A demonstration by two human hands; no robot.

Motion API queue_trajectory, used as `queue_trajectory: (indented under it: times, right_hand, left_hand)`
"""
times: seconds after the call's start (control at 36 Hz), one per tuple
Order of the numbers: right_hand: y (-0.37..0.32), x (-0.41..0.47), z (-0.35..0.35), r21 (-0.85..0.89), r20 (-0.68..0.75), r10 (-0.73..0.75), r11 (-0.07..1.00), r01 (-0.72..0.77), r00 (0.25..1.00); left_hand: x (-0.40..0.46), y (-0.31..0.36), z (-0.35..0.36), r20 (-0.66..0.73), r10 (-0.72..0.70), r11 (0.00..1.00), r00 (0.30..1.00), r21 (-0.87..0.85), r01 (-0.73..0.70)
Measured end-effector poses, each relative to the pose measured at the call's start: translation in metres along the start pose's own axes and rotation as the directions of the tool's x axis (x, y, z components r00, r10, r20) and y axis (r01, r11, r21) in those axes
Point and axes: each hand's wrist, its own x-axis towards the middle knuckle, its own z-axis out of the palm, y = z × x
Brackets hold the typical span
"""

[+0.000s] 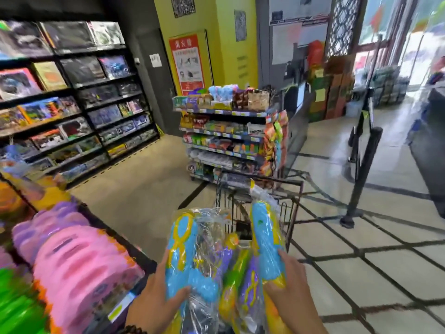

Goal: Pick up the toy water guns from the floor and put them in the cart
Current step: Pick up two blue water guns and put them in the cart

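Both hands, left hand [156, 290] and right hand [286, 285], grip bagged water guns [183, 249] over the cart [293, 213]; probably best lowering them in gently.

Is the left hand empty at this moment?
No, the left hand grips a blue water gun wrapped in clear plastic, above the cart.

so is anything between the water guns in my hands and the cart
Nothing visible. The left hand and right hand grip the bagged water guns right at the wire cart, whose open top lies directly ahead of them.
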Motion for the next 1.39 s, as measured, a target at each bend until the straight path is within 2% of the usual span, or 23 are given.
queue_trajectory:
  times: [0.11,0.25,0.44,0.53,0.61,0.69,0.75,0.83,0.97,1.19,1.28,1.39]
  right_hand:
    - [0.003,0.036,0.018,-0.027,0.053,0.036,0.999,-0.035,0.998]
    - [0.021,0.078,0.046,-0.076,0.055,0.071,0.995,-0.067,0.996]
    - [0.05,0.138,0.086,-0.16,-0.033,0.123,0.979,-0.127,0.992]
    - [0.067,0.162,0.109,-0.198,-0.089,0.206,0.955,-0.22,0.974]
    - [0.086,0.185,0.133,-0.239,-0.146,0.245,0.932,-0.274,0.958]
    - [0.107,0.205,0.154,-0.267,-0.148,0.29,0.909,-0.321,0.946]
    - [0.123,0.216,0.165,-0.277,-0.149,0.31,0.898,-0.341,0.939]
    - [0.143,0.221,0.181,-0.28,-0.184,0.362,0.872,-0.402,0.914]
    - [0.174,0.221,0.208,-0.303,-0.19,0.463,0.811,-0.5,0.866]
    - [0.23,0.23,0.247,-0.327,-0.194,0.474,0.794,-0.512,0.859]
    - [0.256,0.231,0.26,-0.364,-0.191,0.503,0.761,-0.537,0.843]
    - [0.278,0.232,0.268,-0.441,-0.184,0.524,0.712,-0.547,0.831]
  left_hand:
    - [0.043,0.005,0.015,0.016,-0.003,1.0,1.0,0.013,0.002]
    - [0.105,0.004,0.039,0.068,0.02,1.0,0.998,0.001,-0.02]
    - [0.207,-0.014,0.091,0.211,0.076,0.997,0.975,0.0,-0.078]
    - [0.251,-0.026,0.117,0.306,0.02,1.0,0.952,0.014,-0.025]
    - [0.292,-0.039,0.146,0.37,0.067,0.997,0.926,0.015,-0.079]
    - [0.322,-0.048,0.175,0.455,0.026,0.995,0.89,0.07,-0.065]
    - [0.339,-0.053,0.2,0.476,0.04,0.997,0.878,0.036,-0.064]
    - [0.353,-0.063,0.242,0.511,0.034,0.999,0.859,-0.028,-0.023]
    - [0.359,-0.079,0.3,0.544,0.01,1.0,0.839,-0.024,0.004]
    - [0.37,-0.115,0.368,0.577,-0.095,0.995,0.811,0.047,0.084]
    - [0.371,-0.12,0.386,0.578,-0.1,0.994,0.81,0.085,0.062]
    - [0.373,-0.124,0.406,0.542,-0.024,0.998,0.84,0.063,-0.012]
